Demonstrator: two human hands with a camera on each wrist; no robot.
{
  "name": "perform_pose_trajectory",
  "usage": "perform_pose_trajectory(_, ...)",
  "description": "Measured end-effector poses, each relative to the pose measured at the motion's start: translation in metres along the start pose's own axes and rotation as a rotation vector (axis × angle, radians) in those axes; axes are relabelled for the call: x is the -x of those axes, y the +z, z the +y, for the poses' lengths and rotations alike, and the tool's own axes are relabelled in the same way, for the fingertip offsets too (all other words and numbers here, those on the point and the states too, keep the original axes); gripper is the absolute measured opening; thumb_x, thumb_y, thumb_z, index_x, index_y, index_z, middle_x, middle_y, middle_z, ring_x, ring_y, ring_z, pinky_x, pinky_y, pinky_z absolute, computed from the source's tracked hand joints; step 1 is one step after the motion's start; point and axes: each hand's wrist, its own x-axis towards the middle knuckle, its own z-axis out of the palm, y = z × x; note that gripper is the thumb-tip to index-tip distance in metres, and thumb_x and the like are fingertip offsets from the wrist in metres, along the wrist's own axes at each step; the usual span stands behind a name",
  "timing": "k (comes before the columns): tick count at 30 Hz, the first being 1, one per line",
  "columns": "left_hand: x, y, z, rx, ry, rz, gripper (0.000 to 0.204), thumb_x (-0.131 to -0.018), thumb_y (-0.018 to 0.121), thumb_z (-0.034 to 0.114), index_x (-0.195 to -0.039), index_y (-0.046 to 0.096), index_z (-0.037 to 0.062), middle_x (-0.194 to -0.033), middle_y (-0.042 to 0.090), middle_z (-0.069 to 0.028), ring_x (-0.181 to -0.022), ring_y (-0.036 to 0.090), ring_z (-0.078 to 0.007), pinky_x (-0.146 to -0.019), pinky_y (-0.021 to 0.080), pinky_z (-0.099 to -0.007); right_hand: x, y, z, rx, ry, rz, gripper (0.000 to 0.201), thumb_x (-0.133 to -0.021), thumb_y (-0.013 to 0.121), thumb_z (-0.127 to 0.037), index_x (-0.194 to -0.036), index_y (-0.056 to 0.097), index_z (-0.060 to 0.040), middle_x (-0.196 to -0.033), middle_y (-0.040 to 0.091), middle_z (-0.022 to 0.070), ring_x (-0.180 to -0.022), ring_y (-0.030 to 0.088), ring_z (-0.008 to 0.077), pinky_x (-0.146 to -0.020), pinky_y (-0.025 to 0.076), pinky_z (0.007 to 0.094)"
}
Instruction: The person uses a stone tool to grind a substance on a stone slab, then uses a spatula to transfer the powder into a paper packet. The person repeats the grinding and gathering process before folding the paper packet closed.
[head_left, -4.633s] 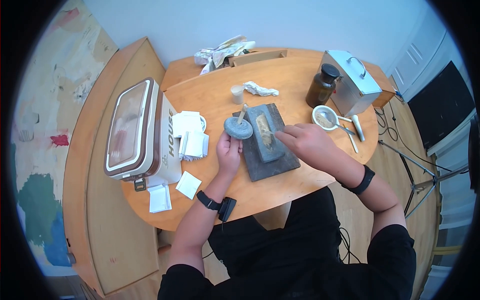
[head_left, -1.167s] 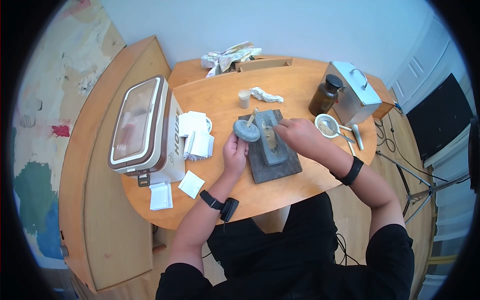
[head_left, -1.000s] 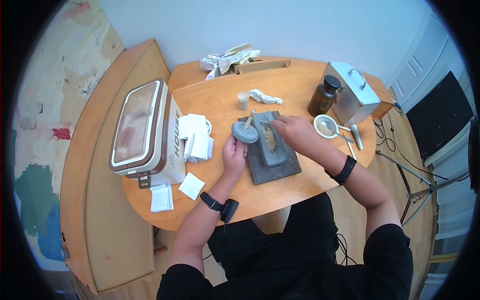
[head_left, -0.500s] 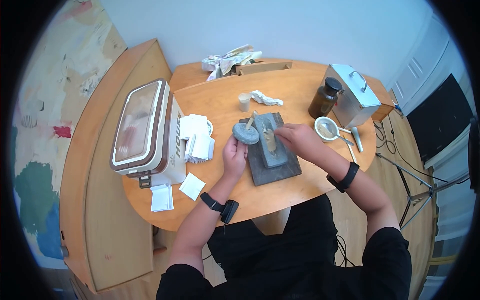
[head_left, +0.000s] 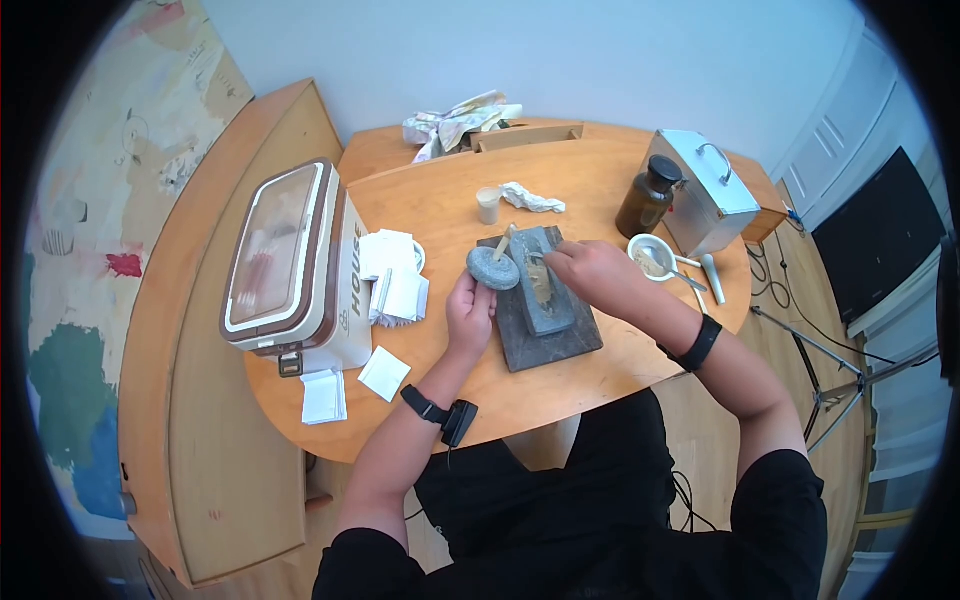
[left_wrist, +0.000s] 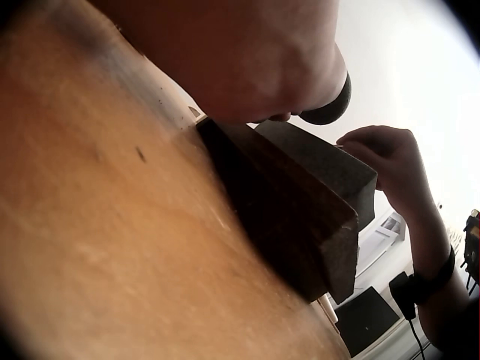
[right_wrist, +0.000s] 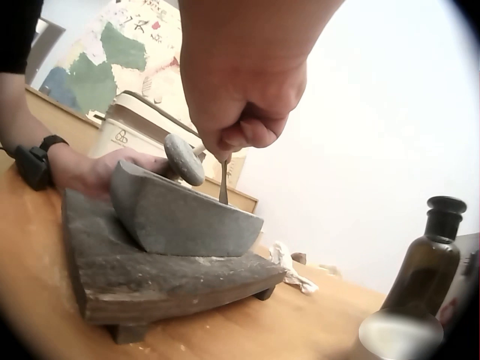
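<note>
My left hand (head_left: 470, 314) holds a round grey stone wheel (head_left: 493, 269) with a wooden handle through its middle, tilted at the left side of a grey stone trough (head_left: 548, 312). Tan powder (head_left: 542, 284) lies in the trough's hollow, and the trough stands on a dark board (head_left: 520, 345). Above the trough's right edge is my right hand (head_left: 598, 275). In the right wrist view the right hand (right_wrist: 244, 97) pinches a thin metal tool (right_wrist: 223, 184), whose lower end goes down behind the trough's rim. The tool's tip is hidden there.
To the left stand a cream-brown case (head_left: 300, 265) and white papers (head_left: 400, 290). Behind are a small cup (head_left: 488, 206) and a crumpled tissue (head_left: 531, 198). At the right are a brown bottle (head_left: 648, 197), a silver case (head_left: 708, 195), a white bowl with a strainer (head_left: 651, 258) and a white pestle (head_left: 713, 279).
My right hand has shifted back and forth along the trough, now slightly farther from me than half a second ago. The left hand and wheel have stayed nearly still in the last second.
</note>
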Motion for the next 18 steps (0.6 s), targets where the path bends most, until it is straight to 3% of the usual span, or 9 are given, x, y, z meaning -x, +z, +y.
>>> perform_pose_trajectory(2, 0.000, 0.000, 0.002, 0.005, 0.002, -0.005, 0.019, -0.109, 0.049, 0.013, -0.118, 0.060, -0.0004, -0.082, 0.055, 0.0020, -0.065, 0.046, -0.0041, -0.057, 0.038, -0.0209, 0.000, 0.004, 0.001, 0.001, -0.004, 0.048, 0.006, -0.082, 0.064, -0.004, -0.085, 0.059, -0.0020, -0.081, 0.064, 0.0136, -0.075, 0.069, 0.0346, -0.066, 0.057, 0.0437)
perform_pose_trajectory(5, 0.000, -0.002, 0.002, -0.032, -0.017, 0.013, 0.018, -0.109, 0.049, 0.012, -0.117, 0.060, -0.0002, -0.081, 0.055, 0.0021, -0.065, 0.046, -0.0039, -0.057, 0.038, -0.0208, -0.001, 0.005, 0.000, 0.000, 0.011, -0.053, 0.007, -0.082, 0.064, -0.005, -0.086, 0.059, -0.0018, -0.081, 0.063, 0.0136, -0.076, 0.069, 0.0344, -0.066, 0.057, 0.0434)
perform_pose_trajectory(11, 0.000, 0.002, 0.005, -0.027, -0.013, 0.004, 0.018, -0.109, 0.048, 0.011, -0.117, 0.060, -0.0004, -0.081, 0.055, 0.0023, -0.065, 0.046, -0.0038, -0.057, 0.038, -0.0207, 0.001, 0.013, 0.004, -0.010, -0.032, 0.092, 0.009, -0.081, 0.065, -0.005, -0.087, 0.060, -0.0014, -0.079, 0.062, 0.0131, -0.071, 0.068, 0.0339, -0.061, 0.056, 0.0421)
perform_pose_trajectory(14, 0.000, -0.001, 0.000, 0.005, 0.014, 0.009, 0.018, -0.110, 0.049, 0.012, -0.117, 0.060, -0.0003, -0.081, 0.055, 0.0025, -0.065, 0.046, -0.0037, -0.057, 0.038, -0.0207, 0.005, 0.003, -0.002, -0.032, -0.039, -0.030, 0.007, -0.082, 0.064, -0.004, -0.088, 0.060, -0.0026, -0.082, 0.063, 0.0120, -0.076, 0.069, 0.0323, -0.065, 0.057, 0.0427)
perform_pose_trajectory(18, 0.000, 0.000, -0.001, 0.013, -0.009, -0.008, 0.018, -0.110, 0.049, 0.013, -0.117, 0.060, -0.0001, -0.081, 0.055, 0.0024, -0.065, 0.046, -0.0035, -0.057, 0.037, -0.0206, 0.004, 0.005, 0.005, -0.052, -0.024, 0.053, 0.008, -0.081, 0.065, -0.005, -0.088, 0.060, -0.0029, -0.081, 0.063, 0.0113, -0.075, 0.069, 0.0315, -0.064, 0.057, 0.0413)
